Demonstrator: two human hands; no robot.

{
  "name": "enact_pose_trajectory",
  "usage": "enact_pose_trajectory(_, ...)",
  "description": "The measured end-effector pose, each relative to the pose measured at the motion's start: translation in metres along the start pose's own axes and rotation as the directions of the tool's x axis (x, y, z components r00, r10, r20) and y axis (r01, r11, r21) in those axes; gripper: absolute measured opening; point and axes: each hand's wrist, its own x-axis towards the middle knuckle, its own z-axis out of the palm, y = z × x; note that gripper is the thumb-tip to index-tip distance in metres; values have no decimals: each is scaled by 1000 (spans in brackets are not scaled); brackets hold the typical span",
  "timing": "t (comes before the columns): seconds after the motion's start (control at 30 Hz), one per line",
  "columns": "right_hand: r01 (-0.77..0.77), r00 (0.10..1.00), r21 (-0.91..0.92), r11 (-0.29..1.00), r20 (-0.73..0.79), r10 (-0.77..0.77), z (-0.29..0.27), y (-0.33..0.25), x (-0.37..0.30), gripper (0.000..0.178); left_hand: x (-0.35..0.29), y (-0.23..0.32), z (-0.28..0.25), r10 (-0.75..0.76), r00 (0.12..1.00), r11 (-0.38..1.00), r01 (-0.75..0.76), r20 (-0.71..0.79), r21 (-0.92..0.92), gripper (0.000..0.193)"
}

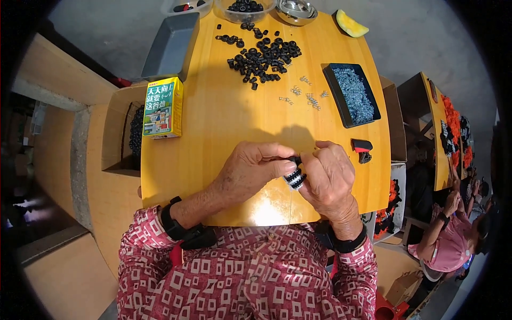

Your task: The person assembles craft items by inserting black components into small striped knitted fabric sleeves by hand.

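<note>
1. one short stack of black ribbed plastic rings (295, 178), above the near edge of the yellow wooden table (224, 122).
2. left hand (250, 169) and right hand (329, 178): fingers curled tight, pinching the stack from both sides.
3. one loose pile of black rings (264, 60); one black tray of small metal screws (352, 94).

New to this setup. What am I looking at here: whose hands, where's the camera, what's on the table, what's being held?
There is no machine: a person works with two bare hands. The one picture comes from a wide fisheye camera worn on the person's head and looking down, so straight edges bend near the rim.

The left hand and right hand meet over the near edge of a yellow wooden table and together pinch a small black-and-white ribbed part.

Farther back lie a heap of small black rings, loose small metal pieces, a black tray of metal pieces, a small red-and-black piece, a grey tray and a drink carton. Another person sits at the right edge.
</note>
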Motion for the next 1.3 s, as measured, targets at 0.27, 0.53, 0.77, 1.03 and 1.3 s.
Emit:
enact_pose_trajectory(0.27,40,998,-52,998,54,-37,-5,-5,-15,17,-7,-13,16,22,999,1000,-22,-30,-9,20)
enact_pose_trajectory(0.53,42,996,-125,991,85,-32,-15,-18,-15,13,-9,-4,21,35,998,974,-24,-43,226,21)
enact_pose_trajectory(0.77,-97,993,20,995,62,96,-28,-20,-22,25,-10,-15,29,107,993,993,-104,-56,47,18)
enact_pose_trajectory(1.03,-89,996,74,993,31,87,-20,-10,-39,41,-10,-11,37,42,998,999,-41,-50,35,20)
enact_pose_trajectory(1.3,-14,999,-36,999,51,15,-25,-15,-33,28,-11,-9,22,10,995,993,-22,103,114,22)
